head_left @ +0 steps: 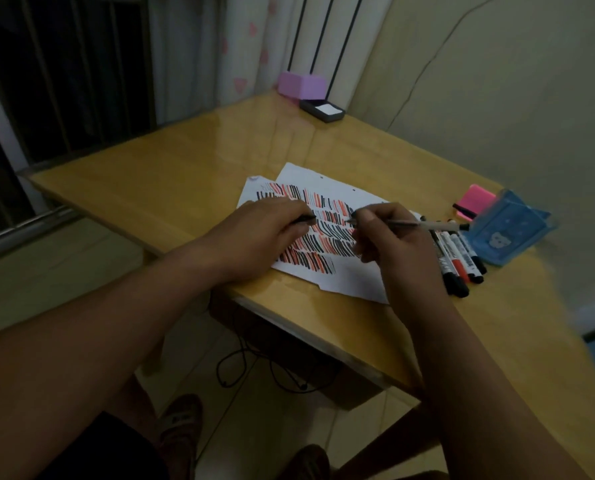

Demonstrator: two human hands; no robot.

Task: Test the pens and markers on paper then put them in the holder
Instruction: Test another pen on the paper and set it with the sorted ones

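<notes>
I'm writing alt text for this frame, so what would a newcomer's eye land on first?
The paper mid-table, packed with rows of red and black strokes. Over it the right hand holds a pen, while the left hand pinches a small dark piece. Right of the sheet lies a row of markers.

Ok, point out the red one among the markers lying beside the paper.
The red-ended marker, lying mid-row between black-ended markers; it alone shows red.
</notes>
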